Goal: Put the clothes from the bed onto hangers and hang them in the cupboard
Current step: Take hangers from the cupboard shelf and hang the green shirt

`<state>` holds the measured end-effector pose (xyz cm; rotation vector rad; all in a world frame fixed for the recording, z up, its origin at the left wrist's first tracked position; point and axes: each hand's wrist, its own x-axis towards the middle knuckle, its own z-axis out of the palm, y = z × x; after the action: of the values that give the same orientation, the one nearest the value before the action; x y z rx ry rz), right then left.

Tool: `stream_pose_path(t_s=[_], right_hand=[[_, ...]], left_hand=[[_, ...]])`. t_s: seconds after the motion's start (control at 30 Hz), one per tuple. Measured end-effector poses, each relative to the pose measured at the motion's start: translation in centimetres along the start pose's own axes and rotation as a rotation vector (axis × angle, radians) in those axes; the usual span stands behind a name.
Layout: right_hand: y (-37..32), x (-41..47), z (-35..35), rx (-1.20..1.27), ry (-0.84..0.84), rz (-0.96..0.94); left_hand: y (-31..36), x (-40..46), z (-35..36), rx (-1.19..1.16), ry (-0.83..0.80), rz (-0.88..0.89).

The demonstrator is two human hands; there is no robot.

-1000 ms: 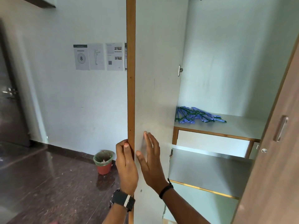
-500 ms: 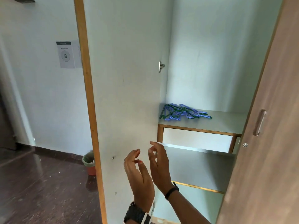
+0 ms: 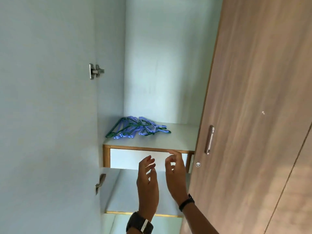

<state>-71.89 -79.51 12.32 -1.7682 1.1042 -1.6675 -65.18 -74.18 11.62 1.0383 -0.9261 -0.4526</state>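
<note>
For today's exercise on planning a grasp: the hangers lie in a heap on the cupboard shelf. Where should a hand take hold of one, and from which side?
Probably from the front, reaching over the shelf edge. The hangers lie flat and tangled, so pinch one bar of the topmost hanger and lift it up. Both the left hand and right hand are empty, below the shelf.

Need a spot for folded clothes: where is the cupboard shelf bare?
Bare: the shelf right of the hangers, up to the closed door, and the lower shelf. Crowded: the shelf's left end.
</note>
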Motion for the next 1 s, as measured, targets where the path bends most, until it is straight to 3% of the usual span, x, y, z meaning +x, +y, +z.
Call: stream_pose_path(t_s=[0.3, 0.5, 0.63, 0.8, 1.0], right_hand=[[8.6, 12.2, -6.8, -0.256, 0.239, 0.003], [13.1, 18.7, -7.1, -0.49, 0.434, 0.041], [14.6, 19.9, -6.4, -0.344, 0.497, -0.036], [16.5, 20.1, -8.0, -0.305, 0.398, -0.004], [16.0, 19.8, -8.0, -0.181, 0.437, -0.014]], left_hand=[[-5.6, 8.4, 14.1, -0.107, -0.276, -0.15], [-8.2, 15.7, 22.3, -0.12, -0.569, -0.11], [-9.6, 18.0, 25.8, -0.161, -0.764, -0.088], [-12.4, 17.6, 26.1, -0.176, -0.702, -0.111], [-12.7, 16.1, 25.4, -0.16, -0.651, -0.176]])
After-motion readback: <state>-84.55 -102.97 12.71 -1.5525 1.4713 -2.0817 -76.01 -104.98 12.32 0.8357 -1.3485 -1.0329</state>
